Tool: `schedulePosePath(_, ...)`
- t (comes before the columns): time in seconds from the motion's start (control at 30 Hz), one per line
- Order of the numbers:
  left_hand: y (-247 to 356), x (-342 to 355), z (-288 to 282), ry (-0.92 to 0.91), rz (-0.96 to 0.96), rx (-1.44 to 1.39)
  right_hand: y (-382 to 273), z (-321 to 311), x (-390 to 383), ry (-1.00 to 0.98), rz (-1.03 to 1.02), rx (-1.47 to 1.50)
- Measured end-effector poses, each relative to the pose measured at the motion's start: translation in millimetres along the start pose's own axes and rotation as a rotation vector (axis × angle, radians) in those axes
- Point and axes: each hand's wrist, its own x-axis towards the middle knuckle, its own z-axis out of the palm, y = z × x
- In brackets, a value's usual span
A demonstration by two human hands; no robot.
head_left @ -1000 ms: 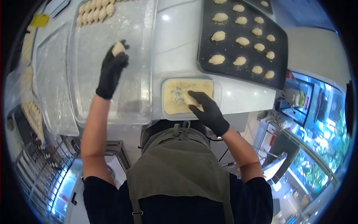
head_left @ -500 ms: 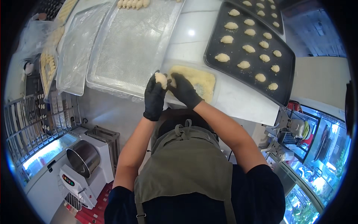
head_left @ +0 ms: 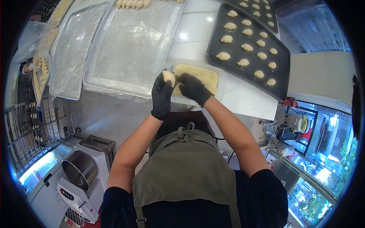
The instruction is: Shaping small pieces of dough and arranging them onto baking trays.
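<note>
A: Where was the dough piece (head_left: 169, 77)?

B: Pinched at the fingertips of the left hand (head_left: 162, 95), black-gloved and closed round it, just above the near edge of the counter. Most of the lump showed, but its underside was hidden by the glove.

A: And the right hand (head_left: 193, 88)?

B: At three o'clock of the dough, touching or nearly touching it. It lay over the shallow tray of pale crumb (head_left: 201, 77), fingers curled; whether they gripped anything I could not tell, since the glove hid the fingertips.

A: What lay around them?

B: A perforated tray under clear film (head_left: 129, 45) at eleven o'clock, with a row of dough pieces (head_left: 131, 3) cut off by the top rim. At one o'clock a dark baking tray (head_left: 247, 76) carried coated lumps. Far left, racks and another person's hand were too bent and small to read
</note>
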Motion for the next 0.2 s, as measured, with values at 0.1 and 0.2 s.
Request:
schedulePosePath(0.1, -2, 2, -1, -0.009, 0.014, 0.058, -2, 3, 0, -0.027, 0.058, -0.052)
schedulePosePath(0.2, -3, 0, -2, -0.044, 0.020, 0.062, 40, 6, -5, 0.062, 0.048, 0.148)
